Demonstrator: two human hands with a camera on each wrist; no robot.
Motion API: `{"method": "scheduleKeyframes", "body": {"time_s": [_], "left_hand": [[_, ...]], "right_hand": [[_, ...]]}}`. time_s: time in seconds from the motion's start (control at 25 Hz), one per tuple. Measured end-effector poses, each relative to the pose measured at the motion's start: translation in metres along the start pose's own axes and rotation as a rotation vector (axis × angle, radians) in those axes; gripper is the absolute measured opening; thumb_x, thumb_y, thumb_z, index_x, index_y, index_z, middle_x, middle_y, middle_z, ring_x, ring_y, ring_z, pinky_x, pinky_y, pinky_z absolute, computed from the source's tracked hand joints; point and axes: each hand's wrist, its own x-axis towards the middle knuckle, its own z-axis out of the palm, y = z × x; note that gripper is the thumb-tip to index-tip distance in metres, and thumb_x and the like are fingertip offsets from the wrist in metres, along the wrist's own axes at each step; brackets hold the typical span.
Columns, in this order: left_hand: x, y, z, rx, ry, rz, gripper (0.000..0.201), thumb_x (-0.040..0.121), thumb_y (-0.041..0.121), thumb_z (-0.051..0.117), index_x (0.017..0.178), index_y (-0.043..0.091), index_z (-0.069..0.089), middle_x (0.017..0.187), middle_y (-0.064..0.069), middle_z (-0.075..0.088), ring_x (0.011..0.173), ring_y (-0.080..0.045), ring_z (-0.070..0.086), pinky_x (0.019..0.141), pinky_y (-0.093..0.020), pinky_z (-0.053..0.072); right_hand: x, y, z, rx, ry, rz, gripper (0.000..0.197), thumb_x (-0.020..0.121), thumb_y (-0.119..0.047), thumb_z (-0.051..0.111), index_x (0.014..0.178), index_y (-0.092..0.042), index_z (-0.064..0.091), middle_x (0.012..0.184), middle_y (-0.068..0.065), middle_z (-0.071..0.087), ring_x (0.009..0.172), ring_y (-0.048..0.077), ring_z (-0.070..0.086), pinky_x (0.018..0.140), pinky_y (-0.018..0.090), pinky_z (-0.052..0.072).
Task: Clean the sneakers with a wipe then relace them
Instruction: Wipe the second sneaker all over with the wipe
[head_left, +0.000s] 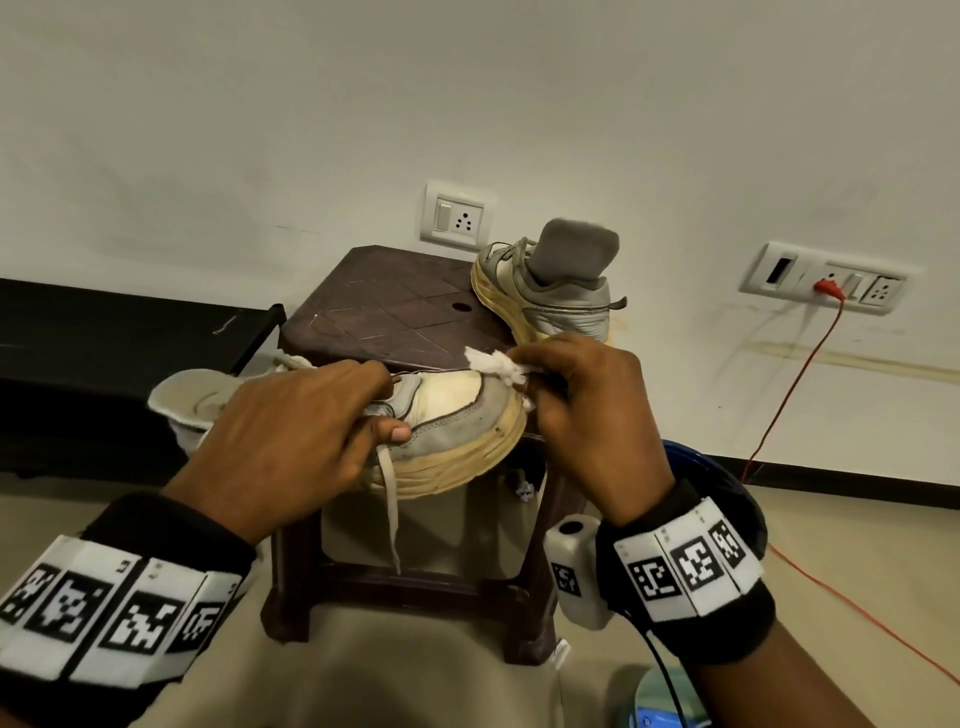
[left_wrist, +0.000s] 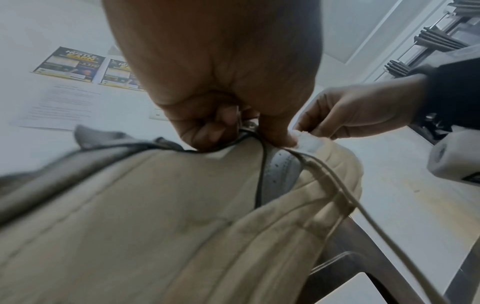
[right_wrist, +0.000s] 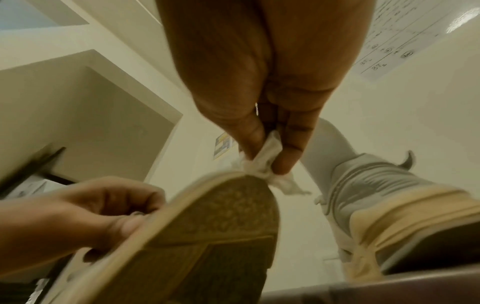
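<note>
A dirty cream-and-grey sneaker (head_left: 457, 415) is held over the near edge of a dark brown stool (head_left: 395, 306), toe to the right. My left hand (head_left: 311, 431) grips its upper by the eyelets, thumb on the side; a loose lace (head_left: 389, 499) hangs down. My right hand (head_left: 582, 395) pinches a crumpled white wipe (head_left: 498, 366) against the toe, also visible as the wipe (right_wrist: 265, 164) at the sole's tip (right_wrist: 213, 226). The second sneaker (head_left: 550, 291), with a grey sock in it, stands at the stool's back right corner.
A blue bin (head_left: 722, 478) lined with a dark bag sits on the floor right of the stool. An orange cable (head_left: 789, 395) runs from a wall socket (head_left: 826, 286) down to the floor. A low black bench (head_left: 104, 364) is on the left.
</note>
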Motion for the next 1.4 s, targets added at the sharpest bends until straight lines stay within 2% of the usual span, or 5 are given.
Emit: {"method": "scheduleKeyframes", "body": {"time_s": [0.48, 0.68, 0.84, 1.04, 1.4], "left_hand": [[0.011, 0.016, -0.004, 0.017, 0.120, -0.176, 0.029, 0.085, 0.044, 0.059, 0.088, 0.015, 0.061, 0.056, 0.015, 0.033, 0.046, 0.002, 0.028, 0.046, -0.013, 0.018], [0.016, 0.029, -0.002, -0.058, 0.149, -0.175, 0.036, 0.086, 0.048, 0.057, 0.089, 0.013, 0.062, 0.057, 0.014, 0.034, 0.046, -0.004, 0.032, 0.046, -0.015, 0.023], [0.018, 0.029, 0.000, -0.058, 0.145, -0.231, 0.037, 0.086, 0.049, 0.058, 0.093, 0.013, 0.062, 0.058, 0.008, 0.046, 0.050, -0.012, 0.043, 0.050, -0.025, 0.036], [0.022, 0.035, -0.006, -0.013, 0.123, -0.324, 0.039, 0.088, 0.049, 0.056, 0.103, 0.013, 0.062, 0.079, -0.006, 0.068, 0.067, -0.021, 0.059, 0.059, -0.029, 0.043], [0.053, 0.043, -0.006, -0.004, 0.044, -0.332, 0.025, 0.094, 0.028, 0.053, 0.115, 0.015, 0.052, 0.109, -0.007, 0.061, 0.094, -0.021, 0.060, 0.082, -0.031, 0.045]], "right_hand": [[-0.020, -0.017, 0.015, -0.076, 0.011, -0.172, 0.024, 0.080, -0.003, 0.070, 0.103, -0.009, 0.071, 0.097, 0.004, 0.067, 0.083, 0.013, 0.062, 0.072, 0.020, 0.052], [-0.005, -0.001, 0.009, -0.070, 0.251, -0.070, 0.021, 0.081, -0.007, 0.070, 0.101, -0.006, 0.071, 0.099, 0.006, 0.068, 0.086, 0.014, 0.062, 0.074, 0.019, 0.051], [-0.015, -0.009, 0.025, -0.066, 0.117, -0.150, 0.022, 0.079, -0.003, 0.070, 0.100, -0.006, 0.071, 0.096, 0.006, 0.067, 0.085, 0.016, 0.062, 0.073, 0.026, 0.054], [-0.019, -0.015, 0.041, -0.073, 0.017, -0.173, 0.035, 0.081, -0.004, 0.062, 0.116, -0.009, 0.063, 0.100, 0.006, 0.062, 0.085, 0.018, 0.059, 0.070, 0.032, 0.054], [0.005, -0.017, 0.054, -0.165, -0.013, -0.106, 0.059, 0.082, -0.010, 0.058, 0.139, -0.019, 0.042, 0.096, 0.006, 0.049, 0.079, 0.017, 0.047, 0.061, 0.030, 0.048]]}}
